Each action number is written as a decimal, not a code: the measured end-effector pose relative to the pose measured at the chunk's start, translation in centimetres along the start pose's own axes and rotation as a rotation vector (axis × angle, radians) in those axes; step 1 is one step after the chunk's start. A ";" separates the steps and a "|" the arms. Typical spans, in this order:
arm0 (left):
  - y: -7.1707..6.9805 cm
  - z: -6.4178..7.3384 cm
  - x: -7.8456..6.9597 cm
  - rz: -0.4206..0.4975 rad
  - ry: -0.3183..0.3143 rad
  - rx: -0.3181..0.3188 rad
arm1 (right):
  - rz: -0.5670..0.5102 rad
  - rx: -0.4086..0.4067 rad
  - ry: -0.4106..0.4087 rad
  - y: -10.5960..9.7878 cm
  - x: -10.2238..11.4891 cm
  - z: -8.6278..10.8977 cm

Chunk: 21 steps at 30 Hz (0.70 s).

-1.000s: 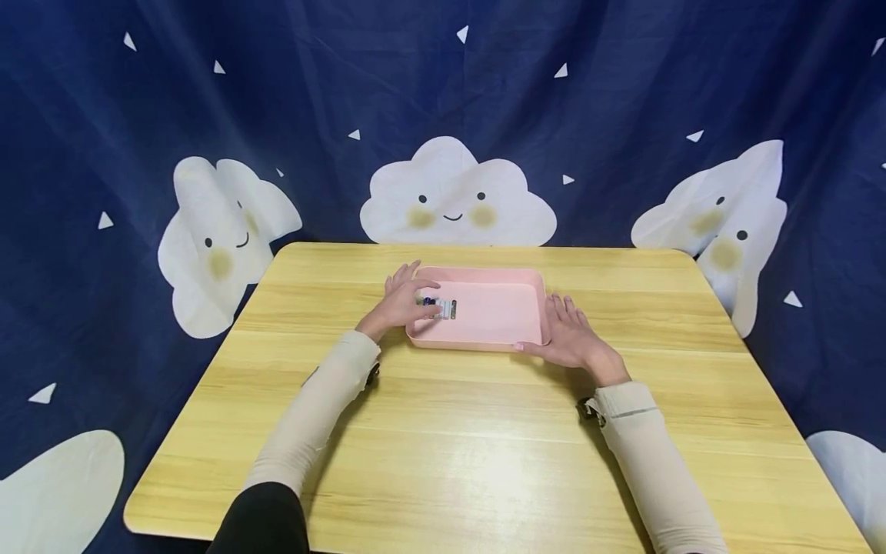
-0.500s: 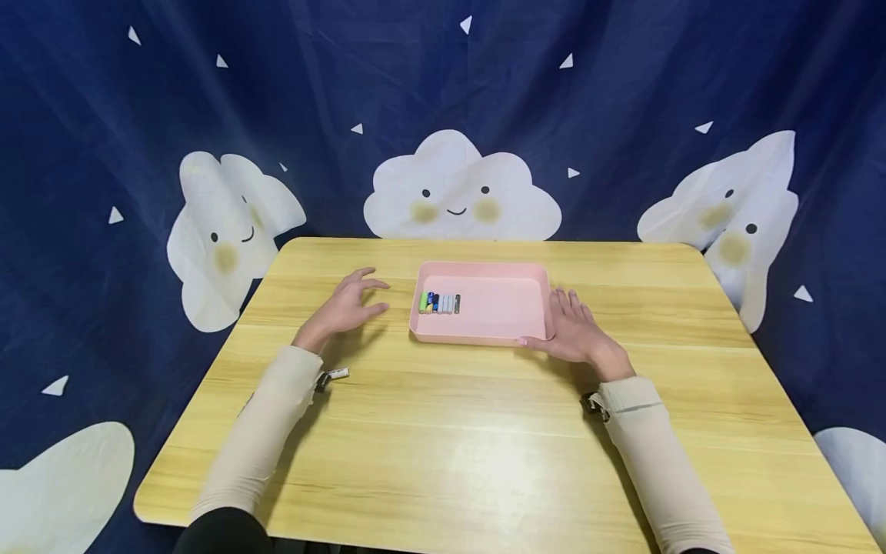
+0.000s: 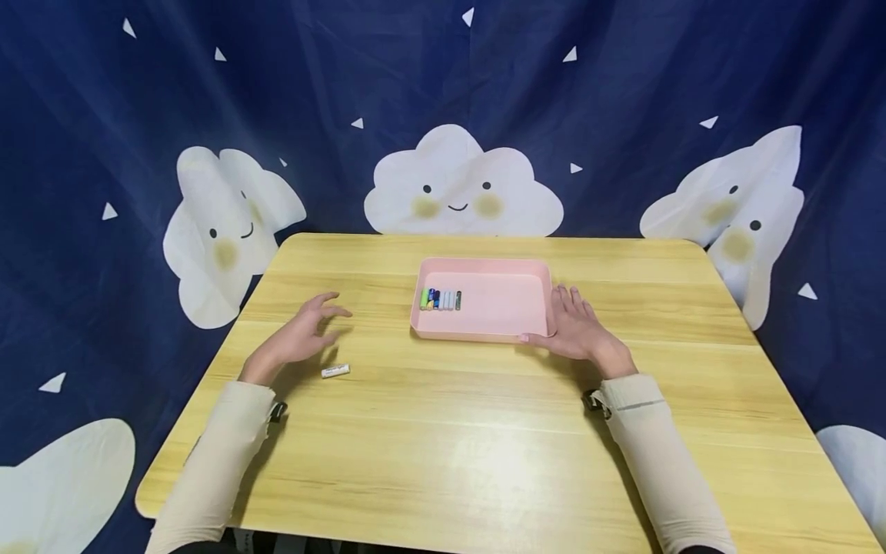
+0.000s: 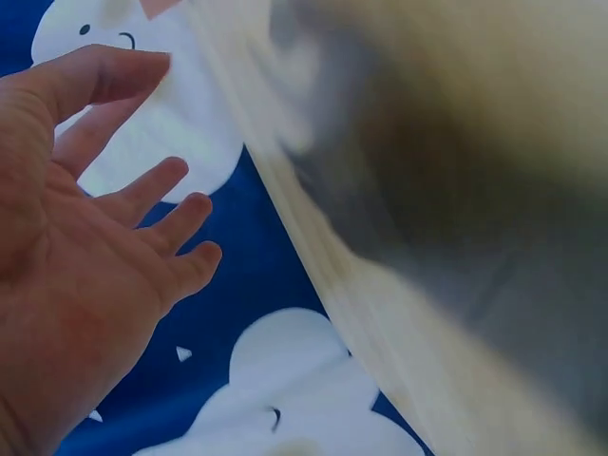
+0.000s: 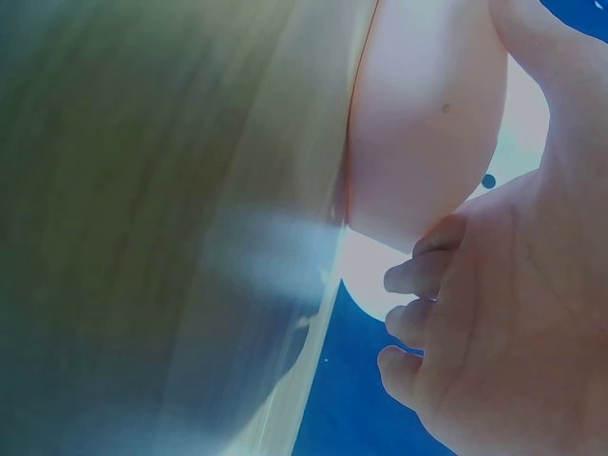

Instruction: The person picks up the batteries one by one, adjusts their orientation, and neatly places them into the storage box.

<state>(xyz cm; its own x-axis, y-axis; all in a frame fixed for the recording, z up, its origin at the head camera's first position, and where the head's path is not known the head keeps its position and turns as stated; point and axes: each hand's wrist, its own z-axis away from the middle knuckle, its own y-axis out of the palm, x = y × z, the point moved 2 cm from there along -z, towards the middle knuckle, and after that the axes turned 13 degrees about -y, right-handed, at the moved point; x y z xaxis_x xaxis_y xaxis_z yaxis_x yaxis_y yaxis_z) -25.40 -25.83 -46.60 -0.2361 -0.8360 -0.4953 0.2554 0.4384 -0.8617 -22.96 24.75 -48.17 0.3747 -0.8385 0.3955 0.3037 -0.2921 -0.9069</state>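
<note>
A shallow pink tray (image 3: 484,337) lies on the wooden table, with several batteries (image 3: 440,300) in a row along its left end. They are green, blue, white and dark. My right hand (image 3: 576,327) touches the tray's near right corner, fingers straight along the right side and thumb at the front wall. In the right wrist view its fingertips are right at the pink wall. My left hand (image 3: 301,331) is left of the tray, empty, its fingers relaxed and spread. One loose white battery (image 3: 335,371) lies on the table just in front of that hand's thumb.
The light wooden table (image 3: 443,446) has a rounded far left corner. Behind it and at both sides hangs a dark blue curtain (image 3: 311,92) printed with white clouds. Beige sleeves (image 3: 214,462) cover both forearms, with a dark device at each wrist.
My left hand has drawn out of the tray and moved left and toward me, uncovering the battery row and the loose white battery. My right hand has stayed at the tray's corner.
</note>
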 end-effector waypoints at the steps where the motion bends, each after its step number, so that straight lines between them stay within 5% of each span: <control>1: 0.1 0.6 0.3 -0.007 -0.002 0.006 | 0.003 0.004 0.001 0.0 0.0 0.0; 13: 1.1 4.1 1.2 -0.025 -0.026 0.076 | -0.015 0.002 0.012 0.0 0.1 0.2; 21: 1.8 5.7 0.4 -0.023 -0.020 0.212 | -0.021 0.003 0.008 0.0 0.2 0.2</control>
<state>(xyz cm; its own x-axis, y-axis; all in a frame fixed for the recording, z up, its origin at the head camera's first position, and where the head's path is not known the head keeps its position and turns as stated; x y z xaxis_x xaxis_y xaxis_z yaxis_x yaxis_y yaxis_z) -19.71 -27.25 -47.74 -0.2261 -0.8524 -0.4714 0.4423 0.3413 -0.8294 -22.76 24.70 -48.04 0.3609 -0.8361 0.4132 0.3144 -0.3081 -0.8979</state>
